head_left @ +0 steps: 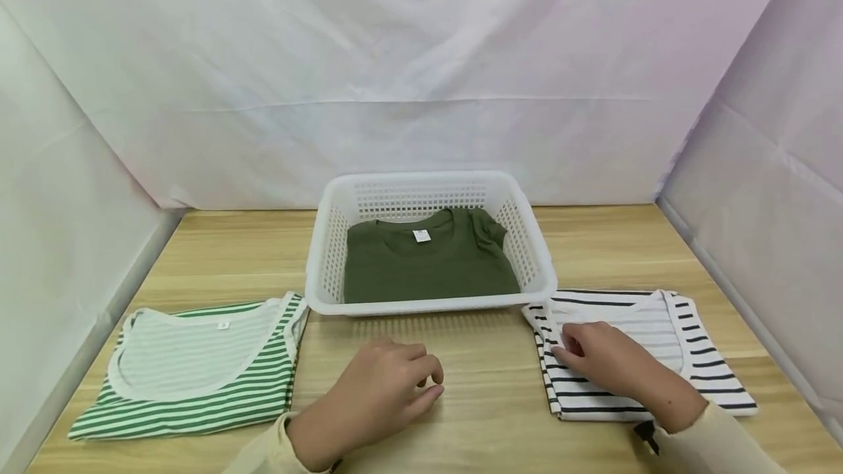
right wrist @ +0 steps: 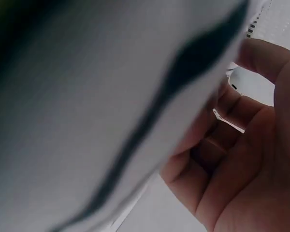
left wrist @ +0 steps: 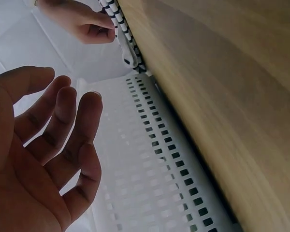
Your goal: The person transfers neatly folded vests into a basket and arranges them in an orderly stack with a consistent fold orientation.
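Note:
My left hand (head_left: 385, 382) hovers above the wooden table in front of the basket, its fingers loosely bent; in the left wrist view nothing lies in the palm. Over the folded black-and-white striped shirt (head_left: 593, 401) at right is my right hand (head_left: 609, 360), fingers loosely curled. Striped cloth (right wrist: 121, 111) fills much of the right wrist view and covers some fingertips; no grip on it shows. A folded green-and-white striped shirt (head_left: 191, 415) lies at left, collar toward the back. Inside the white basket (head_left: 428, 307) sits a folded dark green shirt (head_left: 435, 269).
The basket stands at the middle back, between the two striped shirts, its front rim close to both. White cloth (head_left: 421, 57) hangs behind the wooden table (head_left: 487, 415) and along both sides. Bare wood shows between the striped shirts.

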`<state>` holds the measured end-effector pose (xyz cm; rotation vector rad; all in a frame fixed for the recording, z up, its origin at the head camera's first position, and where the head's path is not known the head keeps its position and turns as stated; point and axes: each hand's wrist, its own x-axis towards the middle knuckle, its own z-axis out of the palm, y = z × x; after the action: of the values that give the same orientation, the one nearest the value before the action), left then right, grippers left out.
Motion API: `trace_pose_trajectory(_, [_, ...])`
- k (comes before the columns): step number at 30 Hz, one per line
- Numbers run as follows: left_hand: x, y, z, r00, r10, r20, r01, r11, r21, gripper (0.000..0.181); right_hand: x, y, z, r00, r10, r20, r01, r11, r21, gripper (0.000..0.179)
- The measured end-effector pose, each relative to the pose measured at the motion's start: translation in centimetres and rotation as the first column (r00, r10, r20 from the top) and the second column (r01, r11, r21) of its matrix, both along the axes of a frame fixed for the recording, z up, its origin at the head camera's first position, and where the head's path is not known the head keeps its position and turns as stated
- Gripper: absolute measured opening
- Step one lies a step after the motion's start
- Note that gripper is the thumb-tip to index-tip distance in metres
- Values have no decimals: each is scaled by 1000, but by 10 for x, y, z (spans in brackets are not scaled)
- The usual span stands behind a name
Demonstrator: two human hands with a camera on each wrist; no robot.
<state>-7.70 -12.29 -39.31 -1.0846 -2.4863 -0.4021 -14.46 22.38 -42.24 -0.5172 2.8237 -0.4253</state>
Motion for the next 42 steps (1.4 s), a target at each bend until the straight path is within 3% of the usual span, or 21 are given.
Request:
trace_pose_trajectory(5, [2,-1,-3,998,15,55,-14,1000,-15,13,4,-1,-3,1000,20,21,-18,998,-58,37])
trace_pose_trajectory(9, [4,-3,0,990,37,134,-32,999,-41,11,11,-7,-3,996,35,78,-28,996,-83,37])
trace_pose_trajectory(14, [4,-6,2,957,97,275,-55,986,-158,17,23,-24,-3,991,71,114,-56,989,-137,37])
trace_pose_trajectory(18, [5,-9,0,932,139,335,-44,961,-275,29,32,-43,-2,982,130,139,-103,977,-185,35])
trace_pose_trajectory(25, [3,-12,-2,929,177,325,-62,940,-334,35,45,-72,8,949,251,191,-202,949,-244,24])
trace_pose_trajectory(33, [-1,-14,2,928,220,302,-107,931,-349,33,54,-98,11,925,327,193,-277,929,-246,21])
trace_pose_trajectory(37, [-3,-15,4,920,241,310,-119,924,-364,33,59,-113,11,914,365,179,-317,915,-249,18])
trace_pose_trajectory(42, [-4,-18,7,901,271,338,-142,921,-363,37,66,-129,13,885,409,221,-346,897,-273,21])
